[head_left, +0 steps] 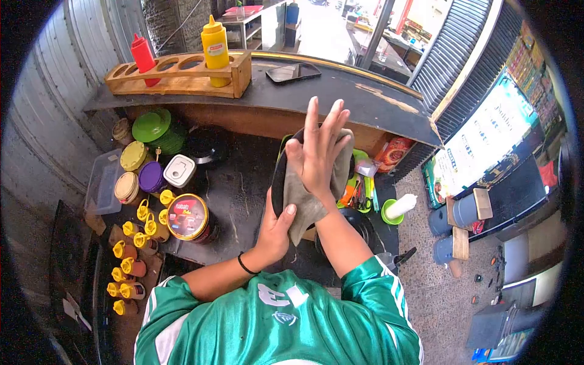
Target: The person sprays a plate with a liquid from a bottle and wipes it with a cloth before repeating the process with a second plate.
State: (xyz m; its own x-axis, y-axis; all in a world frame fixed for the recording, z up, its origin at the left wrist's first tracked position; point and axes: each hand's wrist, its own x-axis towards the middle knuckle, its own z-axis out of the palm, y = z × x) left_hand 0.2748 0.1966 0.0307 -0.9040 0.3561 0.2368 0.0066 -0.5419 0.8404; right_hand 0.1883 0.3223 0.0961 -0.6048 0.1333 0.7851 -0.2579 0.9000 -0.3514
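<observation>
My left hand, with a black band at its wrist, grips the lower edge of a dark, round, plate-like object. Its thumb lies over a grey-brown cloth, which covers much of that object. Spread against the cloth is my right hand, its fingers stretched out and pointing away from me. The object is tilted up in front of my chest. Most of its face is hidden by the cloth and my right hand, so its exact kind cannot be told.
Left on the black counter stand a labelled tub, lidded containers and several yellow-capped bottles. A wooden rack holds a red bottle and a yellow bottle. Right are a white bottle and a green-handled basket.
</observation>
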